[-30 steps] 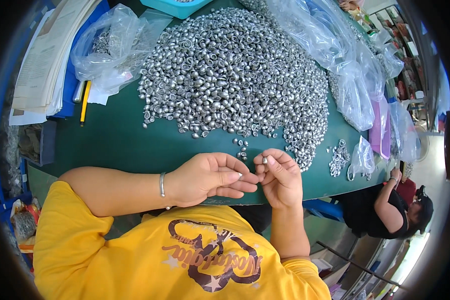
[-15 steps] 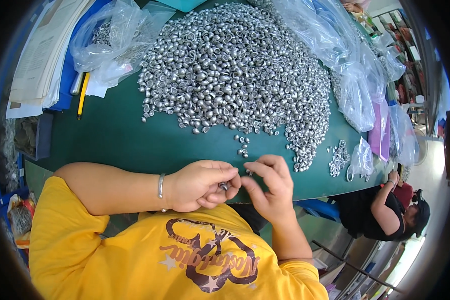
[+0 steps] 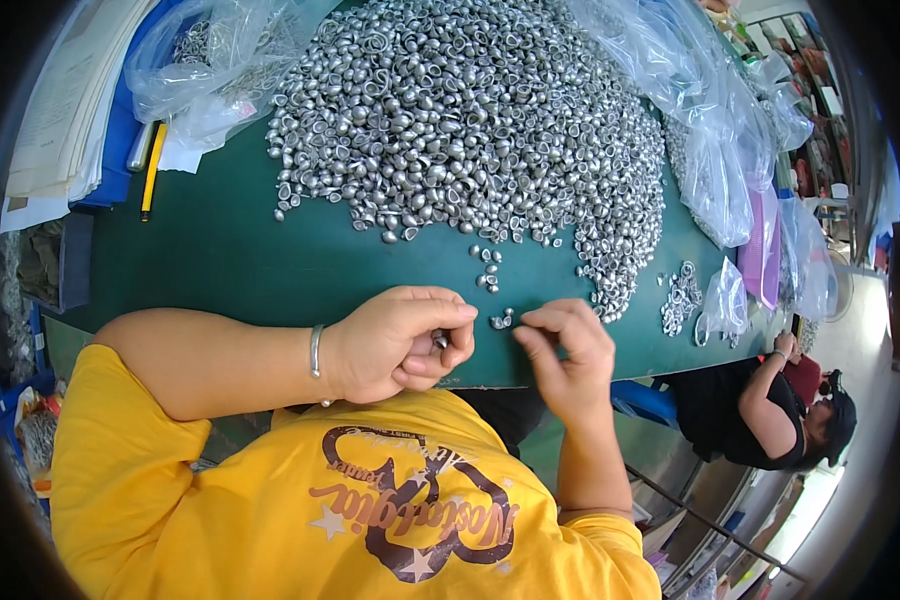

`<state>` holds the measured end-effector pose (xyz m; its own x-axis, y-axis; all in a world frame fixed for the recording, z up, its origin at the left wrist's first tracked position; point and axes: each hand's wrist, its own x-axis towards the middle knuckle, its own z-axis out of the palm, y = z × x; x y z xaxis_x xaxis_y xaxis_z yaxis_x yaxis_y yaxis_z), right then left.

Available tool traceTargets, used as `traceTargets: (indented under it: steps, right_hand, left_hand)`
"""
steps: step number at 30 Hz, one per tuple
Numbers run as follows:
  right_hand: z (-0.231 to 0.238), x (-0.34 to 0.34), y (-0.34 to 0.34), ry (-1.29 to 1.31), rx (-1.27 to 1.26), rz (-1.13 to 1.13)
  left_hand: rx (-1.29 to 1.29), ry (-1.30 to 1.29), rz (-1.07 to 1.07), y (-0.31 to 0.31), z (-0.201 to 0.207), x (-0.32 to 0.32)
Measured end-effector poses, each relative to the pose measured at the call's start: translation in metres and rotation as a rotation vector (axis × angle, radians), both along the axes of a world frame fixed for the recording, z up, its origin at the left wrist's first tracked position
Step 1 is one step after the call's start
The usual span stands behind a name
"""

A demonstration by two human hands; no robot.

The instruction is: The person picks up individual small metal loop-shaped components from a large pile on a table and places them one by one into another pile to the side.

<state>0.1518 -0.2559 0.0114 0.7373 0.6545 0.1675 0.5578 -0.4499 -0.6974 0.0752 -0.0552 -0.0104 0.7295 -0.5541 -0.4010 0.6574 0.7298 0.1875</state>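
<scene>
Head view: hands (image 3: 400,345) at table edge (image 3: 270,310)

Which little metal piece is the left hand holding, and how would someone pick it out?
Start at the big heap of silver metal pieces on the green table. Come down to its near edge, to the left hand. The small silver piece is pinched in its fingertips, lifted, unlike the loose ones beside it.

Clear plastic bags (image 3: 710,130) right, another (image 3: 205,60) upper left
</scene>
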Motion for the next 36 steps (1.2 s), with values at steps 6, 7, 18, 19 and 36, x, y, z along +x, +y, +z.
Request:
traceTargets:
  steps: [6,7,18,19,36]
  right_hand:
    - [-0.014,-0.008,0.004,-0.168,-0.008,0.013]
    - [-0.014,-0.008,0.004,-0.167,-0.004,0.012]
    - [-0.021,-0.007,0.011,-0.09,0.18,-0.019]
    - [-0.022,-0.012,0.009,0.203,0.343,-0.114]
    - [0.016,-0.015,-0.001,0.85,0.429,-0.073]
  left_hand:
    - [0.705,-0.415,0.116,-0.005,0.011,0.002]
    - [1.022,-0.678,0.155,-0.005,0.01,0.003]
    - [0.232,-0.129,-0.046,-0.007,0.011,-0.002]
    - [0.184,-0.102,-0.08,-0.007,0.011,-0.003]
    - [-0.004,-0.048,-0.176,-0.008,0.0,0.0]
